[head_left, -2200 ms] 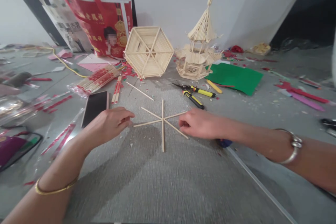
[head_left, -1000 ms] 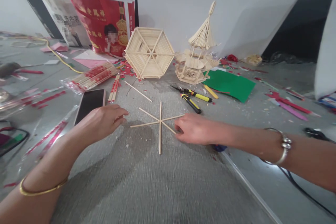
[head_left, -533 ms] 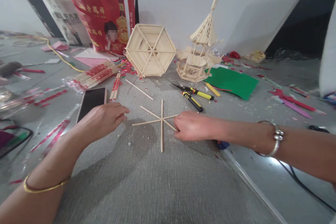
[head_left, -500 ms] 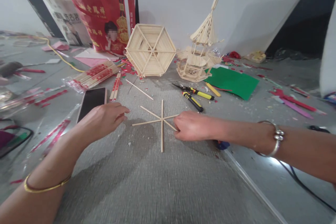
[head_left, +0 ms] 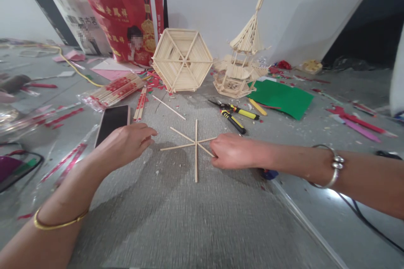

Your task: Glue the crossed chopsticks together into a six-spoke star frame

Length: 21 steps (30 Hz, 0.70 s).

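A six-armed star of thin wooden sticks [head_left: 196,151] lies on the grey surface in front of me. My right hand [head_left: 232,151] is closed at the star's right side, its fingers gripping the ends of the sticks there and hiding them. To the left, my left hand [head_left: 132,141] is held with curved fingers apart and nothing in it, short of the star's left arm. A single loose stick [head_left: 168,107] lies behind the star. Beside my left wrist rests a black-screened phone [head_left: 112,124].
Behind stand a hexagonal stick frame [head_left: 183,61] and a stick pagoda [head_left: 241,67]. Yellow-black pliers [head_left: 232,113] lie by a green sheet [head_left: 284,98]. At left are bagged chopsticks [head_left: 115,90] and a red bag [head_left: 126,25]. A clear rod [head_left: 306,218] slants at lower right.
Both hands keep their poses and the star stays put. The whole view has shifted very slightly.
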Each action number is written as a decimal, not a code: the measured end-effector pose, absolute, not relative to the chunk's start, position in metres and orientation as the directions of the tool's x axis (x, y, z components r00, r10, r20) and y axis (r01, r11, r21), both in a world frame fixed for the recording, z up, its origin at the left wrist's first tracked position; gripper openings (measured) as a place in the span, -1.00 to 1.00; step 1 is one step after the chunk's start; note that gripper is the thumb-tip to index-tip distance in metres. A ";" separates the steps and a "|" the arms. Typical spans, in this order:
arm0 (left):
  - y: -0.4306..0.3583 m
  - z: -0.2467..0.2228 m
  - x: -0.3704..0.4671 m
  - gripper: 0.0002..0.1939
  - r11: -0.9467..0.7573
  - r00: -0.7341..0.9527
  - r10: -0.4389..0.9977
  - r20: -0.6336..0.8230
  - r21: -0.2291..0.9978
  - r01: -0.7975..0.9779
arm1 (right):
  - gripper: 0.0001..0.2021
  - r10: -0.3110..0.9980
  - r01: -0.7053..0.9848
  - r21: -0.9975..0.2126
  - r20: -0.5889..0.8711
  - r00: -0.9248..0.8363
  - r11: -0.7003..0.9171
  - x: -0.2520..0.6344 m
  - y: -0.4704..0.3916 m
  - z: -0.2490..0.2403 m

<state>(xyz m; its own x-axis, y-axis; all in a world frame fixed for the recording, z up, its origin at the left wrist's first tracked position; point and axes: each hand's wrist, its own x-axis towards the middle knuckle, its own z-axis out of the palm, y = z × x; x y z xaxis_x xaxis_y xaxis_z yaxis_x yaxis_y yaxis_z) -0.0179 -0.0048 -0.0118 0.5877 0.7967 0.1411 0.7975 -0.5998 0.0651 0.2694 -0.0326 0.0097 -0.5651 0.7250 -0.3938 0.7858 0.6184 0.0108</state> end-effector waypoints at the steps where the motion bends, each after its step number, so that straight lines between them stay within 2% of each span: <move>1: -0.004 -0.012 -0.018 -0.62 -0.601 0.589 0.796 0.142 0.065 0.796 | -0.69 0.726 0.786 0.014 -0.393 -0.564 0.618 0.270 -0.033 0.009; 21: -0.005 -0.012 -0.019 -0.65 -0.611 0.600 0.788 0.139 0.060 0.789 | -0.70 0.712 0.776 0.012 -0.406 -0.573 0.631 0.270 -0.031 0.011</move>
